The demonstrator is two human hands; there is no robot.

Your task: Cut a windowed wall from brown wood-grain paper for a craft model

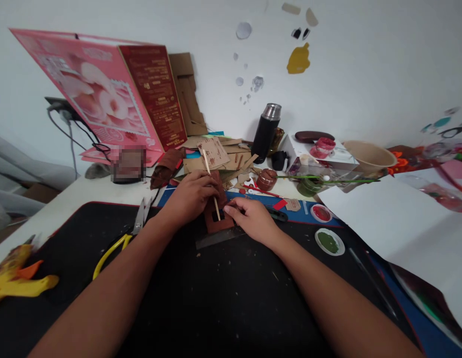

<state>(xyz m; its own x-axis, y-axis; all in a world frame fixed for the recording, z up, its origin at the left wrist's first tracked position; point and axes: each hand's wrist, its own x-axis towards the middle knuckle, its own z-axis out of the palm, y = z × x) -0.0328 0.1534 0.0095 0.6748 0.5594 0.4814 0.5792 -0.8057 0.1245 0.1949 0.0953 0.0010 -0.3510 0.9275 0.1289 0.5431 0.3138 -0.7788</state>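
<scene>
A small reddish-brown piece (220, 226) with a square opening lies on the black mat (231, 298). My left hand (191, 196) is closed around a thin wooden stick (207, 164), whose lower end reaches the opening. My right hand (251, 219) is at the right side of the brown piece, thumb and fingers pinched together; what lies between them is too small to tell. A clear ruler-like strip (216, 239) is just in front of the piece.
Yellow-handled scissors (138, 219) and a yellow glue gun (22, 283) lie left. Paint lids, one green (329, 242) and one red (321, 213), sit right. Behind stand a black thermos (266, 134), a paint jar (267, 179), cardboard scraps (214, 151) and a pink box (104, 94).
</scene>
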